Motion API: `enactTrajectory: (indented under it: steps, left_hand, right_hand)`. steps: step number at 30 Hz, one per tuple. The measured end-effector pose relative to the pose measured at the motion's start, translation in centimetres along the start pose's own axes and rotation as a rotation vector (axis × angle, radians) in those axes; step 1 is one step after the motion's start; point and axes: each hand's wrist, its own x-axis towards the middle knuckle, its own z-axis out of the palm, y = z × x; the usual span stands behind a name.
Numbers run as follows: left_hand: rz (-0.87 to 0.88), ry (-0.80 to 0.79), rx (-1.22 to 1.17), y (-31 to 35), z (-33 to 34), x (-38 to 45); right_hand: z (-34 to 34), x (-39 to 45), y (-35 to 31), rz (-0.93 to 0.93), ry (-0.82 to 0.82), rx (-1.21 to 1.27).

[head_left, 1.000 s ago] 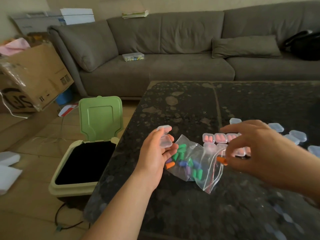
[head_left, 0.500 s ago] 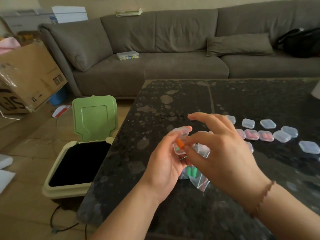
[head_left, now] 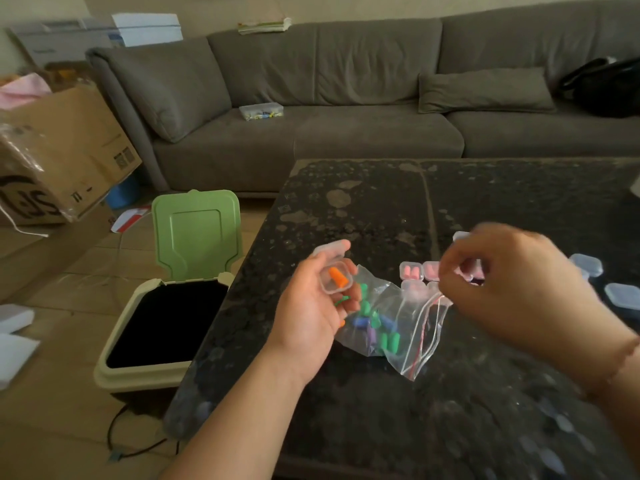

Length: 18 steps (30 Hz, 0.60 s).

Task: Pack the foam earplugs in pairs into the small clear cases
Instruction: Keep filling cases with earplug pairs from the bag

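Observation:
My left hand (head_left: 313,306) holds a small clear case (head_left: 335,277), lid flipped up, with one orange earplug (head_left: 338,277) lying inside. Below it on the dark table (head_left: 381,209) lies a clear zip bag (head_left: 391,320) of green, blue and purple earplugs (head_left: 375,327). My right hand (head_left: 512,289), blurred, hovers right of the bag over a row of cases with pink earplugs (head_left: 412,271); its fingers are pinched together, and whether they hold anything is hidden. Empty clear cases (head_left: 587,265) lie farther right.
A bin with a raised green lid (head_left: 195,233) stands open on the floor by the table's left edge. A grey sofa (head_left: 346,109) with a small plastic box (head_left: 261,110) runs behind. A cardboard box (head_left: 65,150) sits at far left.
My right hand put the orange earplug into the case, then pulled away to the right. The bag is uncovered again. My left hand stayed, still holding the case.

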Motion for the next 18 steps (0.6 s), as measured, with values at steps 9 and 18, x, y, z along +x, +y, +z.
enactTrajectory:
  steps: [9, 18]
  left_hand:
    - [-0.073, 0.248, 0.037, -0.5, -1.4, 1.5]
    - [-0.126, 0.297, -0.032, -0.9, -1.3, 1.2]
  right_hand:
    - [3.5, -0.1, -0.2, 0.018, -0.549, -0.153]
    - [8.7, 0.3, -1.3, -0.051, -0.309, -0.319]
